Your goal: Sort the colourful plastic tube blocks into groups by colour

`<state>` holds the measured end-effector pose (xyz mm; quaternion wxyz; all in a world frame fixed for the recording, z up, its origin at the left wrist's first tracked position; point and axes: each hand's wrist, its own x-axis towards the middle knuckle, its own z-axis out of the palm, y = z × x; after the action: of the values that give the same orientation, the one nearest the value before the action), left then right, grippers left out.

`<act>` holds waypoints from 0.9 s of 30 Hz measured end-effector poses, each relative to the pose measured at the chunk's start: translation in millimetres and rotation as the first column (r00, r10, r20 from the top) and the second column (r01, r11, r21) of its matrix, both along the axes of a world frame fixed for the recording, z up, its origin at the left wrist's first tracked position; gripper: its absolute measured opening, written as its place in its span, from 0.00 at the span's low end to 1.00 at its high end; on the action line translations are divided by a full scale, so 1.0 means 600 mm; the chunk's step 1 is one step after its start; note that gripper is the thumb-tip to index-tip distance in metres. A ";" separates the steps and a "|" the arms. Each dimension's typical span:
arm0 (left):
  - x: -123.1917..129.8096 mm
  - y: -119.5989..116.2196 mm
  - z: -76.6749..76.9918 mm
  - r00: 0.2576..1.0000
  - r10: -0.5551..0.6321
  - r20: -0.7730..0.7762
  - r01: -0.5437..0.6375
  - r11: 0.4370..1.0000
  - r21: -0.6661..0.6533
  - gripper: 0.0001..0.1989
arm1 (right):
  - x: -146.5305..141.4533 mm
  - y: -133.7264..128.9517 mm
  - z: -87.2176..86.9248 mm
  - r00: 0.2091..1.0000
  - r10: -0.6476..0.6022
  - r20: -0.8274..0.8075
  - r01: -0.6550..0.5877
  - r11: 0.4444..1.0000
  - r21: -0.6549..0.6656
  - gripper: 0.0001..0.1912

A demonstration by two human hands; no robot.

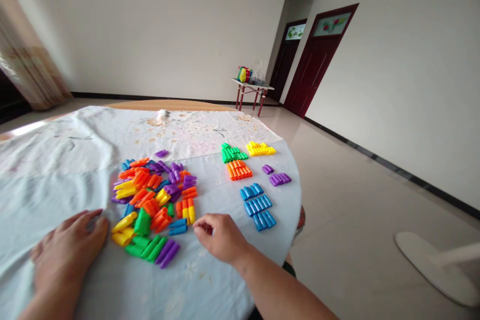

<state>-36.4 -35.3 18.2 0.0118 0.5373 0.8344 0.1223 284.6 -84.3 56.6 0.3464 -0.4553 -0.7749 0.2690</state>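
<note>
A mixed pile of bullet-shaped plastic building blocks lies on the cloth between my hands, in orange, yellow, green, blue and purple. My left hand rests flat on the cloth at the pile's left edge, fingers extended, near some yellow blocks. Curled fingers close my right hand at the pile's right side. Its fingertips are beside two blue blocks and an orange-and-yellow group. Whether anything is pinched in them is hidden.
Sorted on the right are green, yellow, orange, purple and blue blocks. The round table's cloth ends just beyond them. A small side table with bags stands behind; a white round base is on the floor.
</note>
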 end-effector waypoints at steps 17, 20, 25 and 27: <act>0.041 -0.025 0.052 0.997 0.000 0.072 -0.001 1.000 0.013 0.29 | -0.035 0.038 -0.031 0.986 0.098 0.137 -0.131 0.959 0.253 0.16; 0.038 -0.022 0.049 0.997 -0.002 0.077 0.000 1.000 0.015 0.28 | -0.032 0.038 -0.029 0.990 0.057 0.127 -0.088 0.962 0.259 0.15; 0.031 -0.016 0.043 0.997 0.004 0.073 -0.002 1.000 -0.022 0.28 | -0.024 0.039 -0.033 0.991 -0.059 0.121 0.027 0.968 0.251 0.15; 0.029 -0.015 0.042 0.998 0.002 0.067 0.000 1.000 -0.030 0.28 | -0.020 0.038 -0.034 0.985 -0.076 0.153 0.039 0.972 0.230 0.16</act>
<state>-19.1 -44.1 43.4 0.0481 0.5322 0.8355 0.1276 272.8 -61.4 36.5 0.3398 -0.4552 -0.8124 0.1312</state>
